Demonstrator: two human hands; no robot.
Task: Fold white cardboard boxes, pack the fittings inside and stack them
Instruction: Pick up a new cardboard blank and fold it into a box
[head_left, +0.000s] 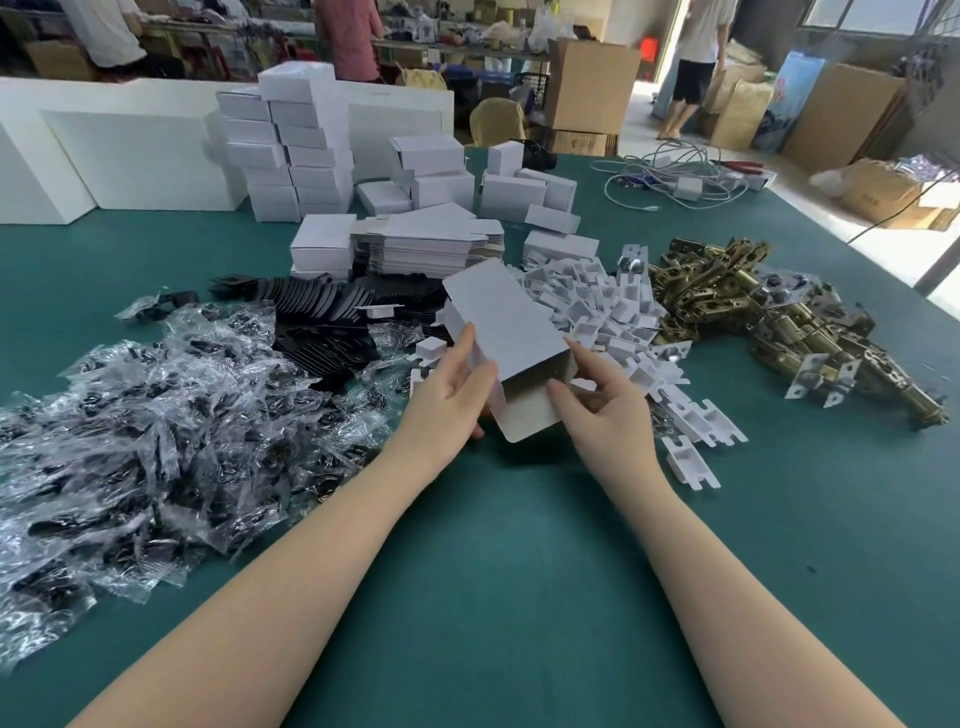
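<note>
— Right, what is being held up over the green worktop (509, 545)?

— One half-folded white cardboard box (506, 317), raised above the middle of the worktop and tilted, its open end turned toward the camera. A rounded flap (527, 415) hangs out from that near end.

— And the grip on it?

— The box is gripped from both sides. The left hand (449, 395) is curled around the left wall, fingertips laid up along the edge. The right hand (605, 400) is pressed to the right corner, with a finger set against the open mouth and the thumb bent near the flap.

— What is spread around it?

— To the left, a heap of clear plastic bags with dark parts (130, 426) is seen. Behind the box, black flat plates (322, 306) are fanned out beside a stack of flat unfolded white blanks (426, 244). Just right of the box, a pile of small white plastic inserts (613, 317) is found, and farther right, brass-coloured metal latch fittings (737, 296) are heaped.

— Finished boxes?

— Closed white boxes (291, 150) are stacked at the back left.
</note>
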